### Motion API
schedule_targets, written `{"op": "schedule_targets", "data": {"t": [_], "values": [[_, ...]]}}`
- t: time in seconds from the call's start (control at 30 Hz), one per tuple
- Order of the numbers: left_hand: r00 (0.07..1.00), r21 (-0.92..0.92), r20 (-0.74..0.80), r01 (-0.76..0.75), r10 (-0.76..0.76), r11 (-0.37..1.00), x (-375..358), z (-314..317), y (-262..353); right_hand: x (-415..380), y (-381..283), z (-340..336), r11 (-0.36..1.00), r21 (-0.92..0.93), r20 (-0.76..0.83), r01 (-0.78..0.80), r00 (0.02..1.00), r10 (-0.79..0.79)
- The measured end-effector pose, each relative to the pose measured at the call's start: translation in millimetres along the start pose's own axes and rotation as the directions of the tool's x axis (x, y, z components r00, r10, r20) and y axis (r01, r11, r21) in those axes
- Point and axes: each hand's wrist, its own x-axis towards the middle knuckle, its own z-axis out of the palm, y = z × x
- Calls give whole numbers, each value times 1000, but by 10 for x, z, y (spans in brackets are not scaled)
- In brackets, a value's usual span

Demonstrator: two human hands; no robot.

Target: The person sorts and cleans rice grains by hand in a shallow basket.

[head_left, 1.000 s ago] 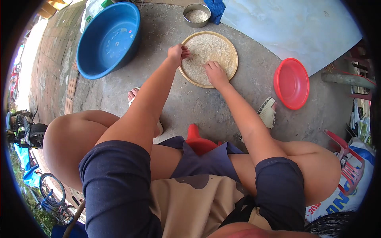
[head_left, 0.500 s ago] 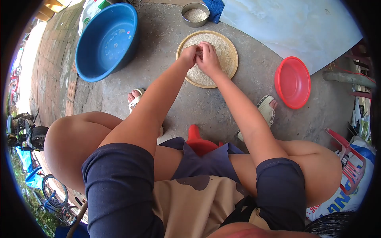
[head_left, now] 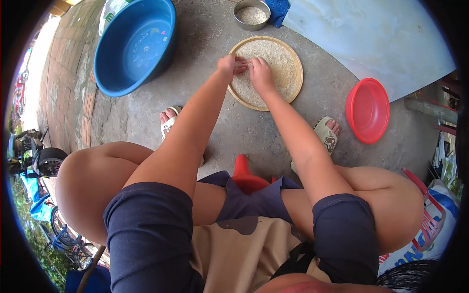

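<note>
A round woven tray (head_left: 299, 73) lies on the concrete floor, spread with pale grains (head_left: 281, 66) that look like rice. Over its left side my left hand (head_left: 231, 66) is held palm up, fingers loosely extended, with a few grains seeming to lie on it. Close on its right, my right hand (head_left: 260, 73) has its fingers bent down and its fingertips near the left fingers. What those fingertips pinch, if anything, is too small to make out. Behind the tray stands a metal bowl (head_left: 252, 25) holding similar grains.
A large blue basin (head_left: 134, 53) stands at the upper left, a red basin (head_left: 367, 111) at the right. A pale sheet (head_left: 371, 39) covers the upper right floor. My sandalled feet flank a red stool (head_left: 246, 180) under me. A red plastic chair (head_left: 430, 219) is at lower right.
My hands were closer together, nearly cupped; now the left palm is opened out and the right hand sits slightly apart. The view has shifted a little, moving the tray and bowl rightward in it.
</note>
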Motion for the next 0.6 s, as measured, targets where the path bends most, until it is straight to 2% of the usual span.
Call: {"op": "schedule_targets", "data": {"t": [0.03, 0.07, 0.1, 0.13, 0.2, 0.23, 0.27, 0.3, 0.33, 0.37, 0.4, 0.47, 0.5, 0.57, 0.6], "values": [[1000, -6, 29, -9, 9, 1000, 46, 1, -56, 70, -37, 29, 1000, 5, 0, -8, 1000, 8], [1000, 1, 28, -4, 4, 1000, 118, -1, -86, 141, -77, 57, 998, 38, 35, 52, 998, -53], [994, -131, 107, 18, -4, 991, 333, -25, -185, 196, -113, 61, 991, 71, 69, 113, 991, -118], [983, -264, 184, 49, 1, 963, 406, -7, -200, 237, -167, 26, 991, 70, 73, 112, 990, -117], [982, -284, 187, 25, 30, 959, 469, 39, -172, 274, -247, -47, 980, -89, -74, 180, 980, -186], [983, -216, 181, 59, -19, 975, 416, 73, -108, 243, -203, -68, 991, -79, -110, 112, 987, -121], [983, -145, 170, 94, -69, 985, 370, 108, -34, 227, -150, -94, 991, -79, -109, 109, 987, -117], [996, -113, 83, 32, -23, 993, 206, 180, 49, 185, -44, -87, 986, -159, -174, 40, 982, -68], [996, -114, 83, 35, -25, 993, 132, 227, 62, 140, 65, -89, 972, -235, -239, -31, 971, -27], [999, -53, 53, 13, -10, 999, 61, 275, 80, 86, 177, -102, 947, -318, -164, -51, 986, -2], [1000, 7, 23, -7, 7, 1000, 41, 308, 75, 38, 289, -122, 946, -319, -159, -48, 987, -3], [1000, -2, -14, -14, 14, 1000, 99, 316, 16, -18, 451, -159, 960, -277, -2, 37, 999, -40], [1000, -20, -22, -8, 8, 1000, 101, 314, 7, -2, 461, -152, 960, -278, 4, 39, 999, -40], [1000, -37, -28, 1, -2, 999, 115, 315, 8, 66, 466, -95, 971, -175, -40, -165, 986, 160], [1000, -40, -16, 7, -8, 999, 139, 318, 21, 120, 430, -49, 970, -177, -38, -166, 986, 162]]}}
